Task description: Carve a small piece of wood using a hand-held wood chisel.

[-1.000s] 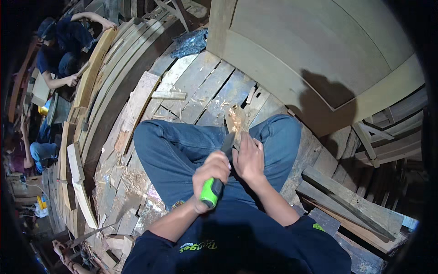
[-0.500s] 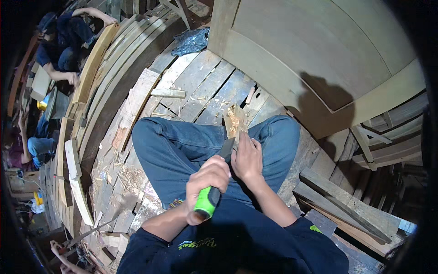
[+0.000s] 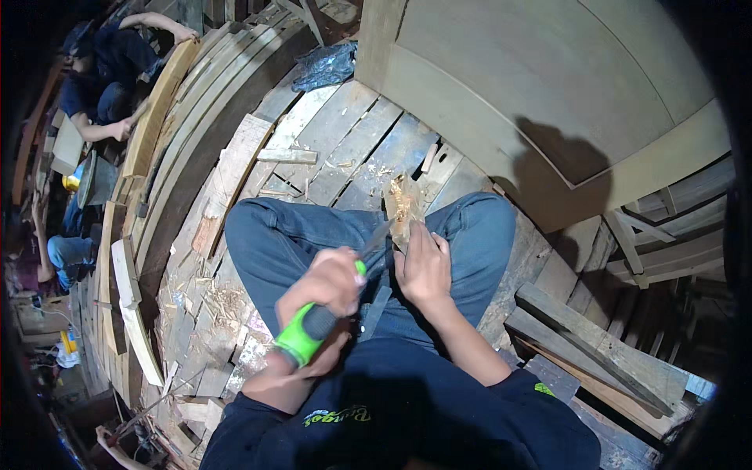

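Observation:
My left hand [image 3: 325, 282] is wrapped around the green and black handle [image 3: 301, 333] of a chisel-like tool. Its narrow metal blade [image 3: 376, 237], blurred by motion, points up toward a piece of wood and appears a little apart from it. The wood piece [image 3: 402, 205], brown with a pale, freshly cut and splintered face, stands up between my crossed legs. My right hand [image 3: 423, 265] grips its lower end, the fingers covering that part. Both hands are over my lap, on blue jeans [image 3: 290, 239].
Wood shavings [image 3: 219, 305] litter the plank floor [image 3: 376, 137]. Long boards [image 3: 223, 86] are stacked on the left, with a co-worker [image 3: 106, 74] beyond them. A big panelled wooden piece [image 3: 501, 86] stands ahead to the right. More lumber [image 3: 603, 345] lies at my right.
My left hand has drawn the tool back, down and to the left, its blade moving off the wood. My right hand and the wood piece have hardly moved.

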A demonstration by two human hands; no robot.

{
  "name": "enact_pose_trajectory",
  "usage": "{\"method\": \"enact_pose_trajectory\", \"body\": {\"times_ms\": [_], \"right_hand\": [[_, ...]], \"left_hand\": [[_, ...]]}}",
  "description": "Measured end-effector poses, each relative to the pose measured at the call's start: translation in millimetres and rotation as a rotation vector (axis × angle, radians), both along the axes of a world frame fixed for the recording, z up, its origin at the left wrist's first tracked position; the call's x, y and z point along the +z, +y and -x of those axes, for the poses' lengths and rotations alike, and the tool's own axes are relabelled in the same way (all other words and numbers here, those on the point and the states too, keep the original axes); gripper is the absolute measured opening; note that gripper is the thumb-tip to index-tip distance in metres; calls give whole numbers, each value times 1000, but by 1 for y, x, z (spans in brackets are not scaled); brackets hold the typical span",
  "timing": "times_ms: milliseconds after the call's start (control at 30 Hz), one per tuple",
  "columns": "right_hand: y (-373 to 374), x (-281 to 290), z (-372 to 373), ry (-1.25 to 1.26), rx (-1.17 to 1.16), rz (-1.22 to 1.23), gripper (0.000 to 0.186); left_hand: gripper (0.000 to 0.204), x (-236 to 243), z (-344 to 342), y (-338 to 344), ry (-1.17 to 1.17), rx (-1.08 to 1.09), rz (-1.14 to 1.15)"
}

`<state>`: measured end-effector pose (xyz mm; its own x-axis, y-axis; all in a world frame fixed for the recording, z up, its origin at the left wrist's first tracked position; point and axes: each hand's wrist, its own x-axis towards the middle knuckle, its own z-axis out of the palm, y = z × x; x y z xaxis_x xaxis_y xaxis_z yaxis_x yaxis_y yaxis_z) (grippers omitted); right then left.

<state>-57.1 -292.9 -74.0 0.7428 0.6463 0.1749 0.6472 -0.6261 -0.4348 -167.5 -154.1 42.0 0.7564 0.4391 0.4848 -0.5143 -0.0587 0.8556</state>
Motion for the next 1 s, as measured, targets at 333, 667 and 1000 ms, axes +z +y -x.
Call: {"method": "enact_pose_trajectory", "body": {"times_ms": [333, 667, 1000], "right_hand": [[-2, -3, -2, 7, -15, -23, 60], [0, 1, -2, 76, 2, -10, 56], [0, -5, 0, 35, -26, 48, 57]], "left_hand": [[89, -5, -7, -1, -105, -35, 209], [93, -24, -8, -11, 24, -23, 148], [92, -45, -7, -20, -41, -151, -92]]}}
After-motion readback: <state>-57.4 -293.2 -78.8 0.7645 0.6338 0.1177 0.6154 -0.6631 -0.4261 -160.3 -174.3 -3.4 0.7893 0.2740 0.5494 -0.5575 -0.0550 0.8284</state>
